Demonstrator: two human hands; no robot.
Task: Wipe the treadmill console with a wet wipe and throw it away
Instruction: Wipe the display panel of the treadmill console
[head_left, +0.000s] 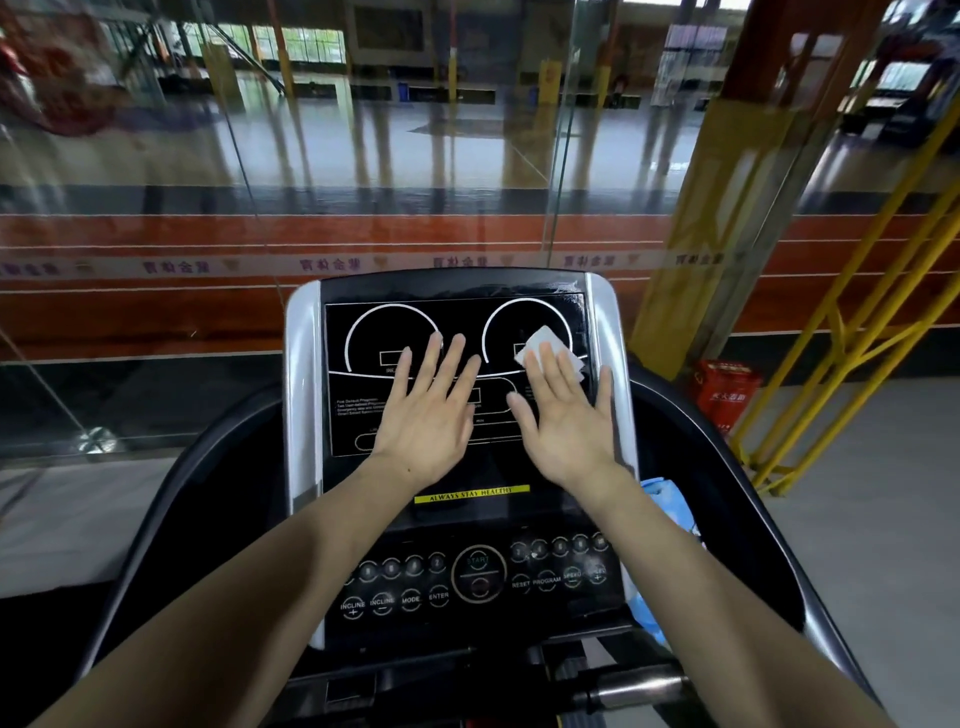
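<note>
Nearest the camera, two bare forearms reach forward over the lower button panel (478, 579) of the treadmill console (457, 322), where round keys and a central start dial sit in rows. A crumpled blue packet (662, 499), probably the wipe pack, rests at the console's right edge beside the right forearm.

Further up, both hands lie on the dark display face. The left hand (428, 415) rests flat with its fingers straight and slightly spread, holding nothing; it seems only to steady against the panel. The right hand (566, 415) is also flat, fingers (550, 366) straight and fanned, pressing the wet wipe (545, 345) against the screen without curling round it.

The wipe lies on the right half of the display, inside the right-hand dial outline. Its near part is hidden under the middle fingertips; its far corner and right edge stick out beyond them, while the thumb and little finger lie off it on the bare panel.

The wipe looks like a thin folded sheet, so it should be very light, limp and damp, clinging to the glossy surface and sliding easily under pressure. Pressed flat it can be pushed about; to lift it away, pinching an exposed corner between thumb and forefinger would probably serve best.

Beyond the console stands a glass wall (260, 156), with a red container (727, 389) on the floor to the right.
</note>
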